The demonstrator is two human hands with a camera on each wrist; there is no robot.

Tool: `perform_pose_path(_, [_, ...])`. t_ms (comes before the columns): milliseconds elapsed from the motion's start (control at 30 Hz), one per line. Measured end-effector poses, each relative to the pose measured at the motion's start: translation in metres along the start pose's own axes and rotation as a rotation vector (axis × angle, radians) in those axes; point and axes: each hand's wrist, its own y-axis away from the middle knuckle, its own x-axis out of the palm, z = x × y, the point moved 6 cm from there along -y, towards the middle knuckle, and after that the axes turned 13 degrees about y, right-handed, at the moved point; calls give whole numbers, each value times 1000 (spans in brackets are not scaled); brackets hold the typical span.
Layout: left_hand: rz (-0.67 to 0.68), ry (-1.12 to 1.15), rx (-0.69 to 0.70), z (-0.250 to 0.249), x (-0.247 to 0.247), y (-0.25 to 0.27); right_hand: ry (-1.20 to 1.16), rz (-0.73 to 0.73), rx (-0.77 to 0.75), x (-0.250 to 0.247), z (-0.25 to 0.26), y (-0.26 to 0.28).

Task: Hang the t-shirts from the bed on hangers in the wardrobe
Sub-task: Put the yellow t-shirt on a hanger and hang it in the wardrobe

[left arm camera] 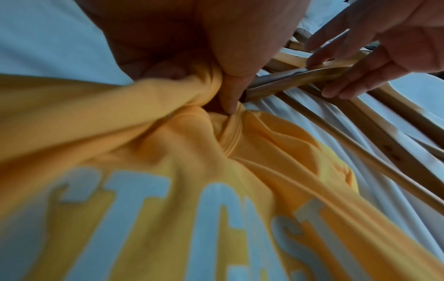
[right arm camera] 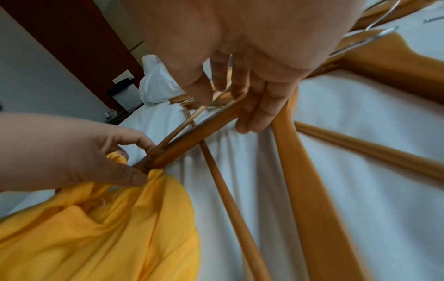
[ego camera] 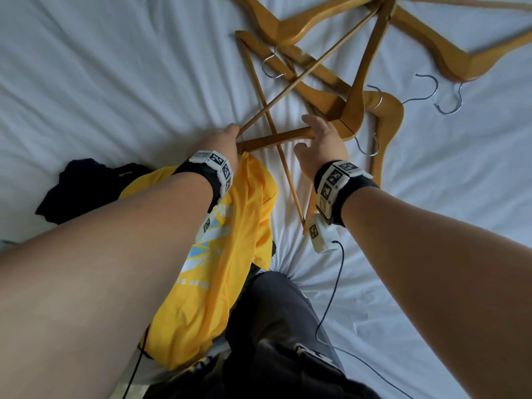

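Nearest, at about 6 o'clock in the head view, a dark garment [ego camera: 282, 326] lies over the white bed [ego camera: 100, 82]. Just beyond it, at 7 o'clock, the yellow t-shirt [ego camera: 230, 254] hangs bunched under the left forearm. The left hand [ego camera: 218, 145] pinches a gathered fold of that shirt together with the end of a wooden hanger [ego camera: 273, 138], thumb pressed to the cloth where the wood meets it. The right hand [ego camera: 322, 142], apart from the left, takes the same hanger's arm further along: its fingers [right arm camera: 254, 114] curl over the wood, though how firm that hold is I cannot tell. A dark t-shirt [ego camera: 86, 185] waits crumpled at 9 o'clock. Farthest, from 12 to 2 o'clock, the other hangers [ego camera: 431, 47] lie in a crossed pile, metal hooks [ego camera: 426, 90] splayed.

The shirt appears to be only started onto the hanger. The likely trouble is the tangle: the held hanger's thin bar runs under and across its neighbours, so lifting it could drag them along or catch a hook. The cloth is also bunched tight at the hanger's tip; forcing the wood through could stretch the opening, or the fold may slip from the pinch.
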Motion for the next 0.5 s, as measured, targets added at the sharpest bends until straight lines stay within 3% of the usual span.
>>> perform_pose_path(100, [66, 67, 0, 1, 1, 6, -123, -65, 42, -1, -3, 4])
perform_pose_path(200, [85, 174, -1, 5, 0, 12, -554, -126, 334, 1, -18, 7])
perform_pose_path(267, [78, 190, 7, 7, -3, 17, -870, -37, 507, 17, -24, 7])
perform_pose_path(300, [70, 186, 13, 8, -6, 19, -919, 63, 549, 27, -22, 7])
perform_pose_path(400, [51, 182, 26, 10, -9, 28, -821, 334, 556, 53, -13, 10])
perform_pose_path(500, [38, 192, 53, 15, -7, 39, -886, 337, 597, 69, -11, 8])
